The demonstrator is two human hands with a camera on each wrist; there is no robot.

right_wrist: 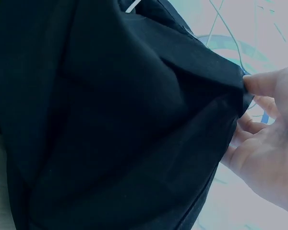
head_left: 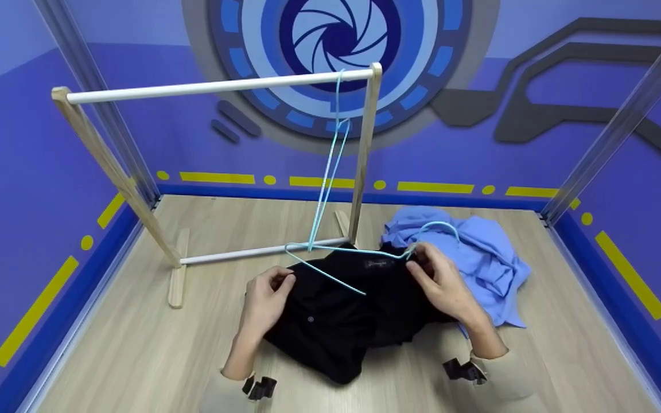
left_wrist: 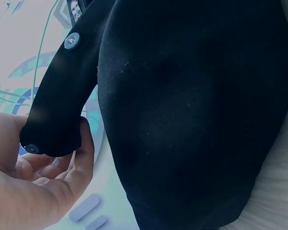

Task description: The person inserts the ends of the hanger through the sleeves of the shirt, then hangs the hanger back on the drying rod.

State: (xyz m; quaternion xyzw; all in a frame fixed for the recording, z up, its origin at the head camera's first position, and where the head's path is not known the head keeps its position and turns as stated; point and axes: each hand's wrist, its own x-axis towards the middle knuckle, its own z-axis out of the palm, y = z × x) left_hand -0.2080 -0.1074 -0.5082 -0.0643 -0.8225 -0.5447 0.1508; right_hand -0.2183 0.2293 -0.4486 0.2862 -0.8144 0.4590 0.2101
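Note:
A black button-up shirt [head_left: 330, 330] is bunched over the table, its collar label facing up. My left hand [head_left: 264, 298] pinches one front edge of it; in the left wrist view the buttoned strip [left_wrist: 62, 91] bends down into the fingers [left_wrist: 86, 148]. On the other side, my right hand [head_left: 448, 284] pinches the shirt's opposite edge, with thumb and fingers round the black cloth [right_wrist: 197, 81] in the right wrist view. A light blue wire hanger [head_left: 330, 248] lies across the neck opening, one arm partly inside the shirt. Its neck is right at my right fingertips, the hook beyond them.
Behind the shirt stands a rack with wooden legs [head_left: 118, 178] and a white top rail [head_left: 221, 86]. Another light blue hanger [head_left: 325, 178] hangs at the rail's right end. A crumpled blue garment [head_left: 491, 258] lies at the right, beneath the hook.

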